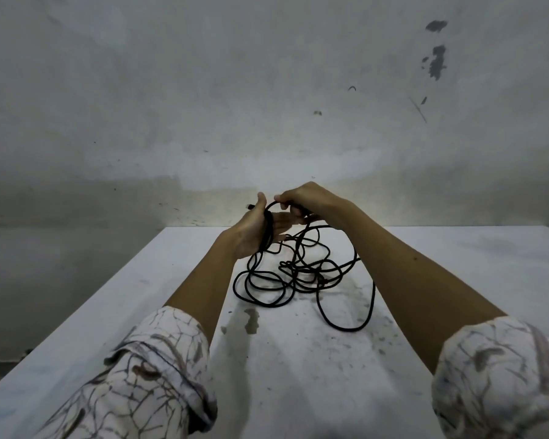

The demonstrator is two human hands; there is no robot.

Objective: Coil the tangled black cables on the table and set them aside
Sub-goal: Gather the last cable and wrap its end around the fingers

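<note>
A: The left hand (256, 230), raised above the far end of the white surface (76, 318), holds several turns of black cable (268, 231) looped across its palm, thumb up, fingers fairly straight behind the loops. A short cable end pokes out past the thumb toward 9 o'clock.

B: And the right hand (301, 201)?

A: At 2 o'clock of the left and almost touching it, knuckles up, fingers curled, pinching the strand where it arcs over to the left thumb.

B: Where is the rest of the cable?

A: It drops from both hands into a tangled pile (295, 274) lying on the surface at 6 o'clock of them, between the two forearms. One long loop (346, 326) trails out of the pile toward 5 o'clock and passes under the right forearm.

B: Anything else in view?

A: Patterned white sleeves (159, 375) rolled to the elbows, grey smudges and a small stain (251, 320) on the surface near the pile, and a scuffed grey wall (203, 90) behind.
</note>
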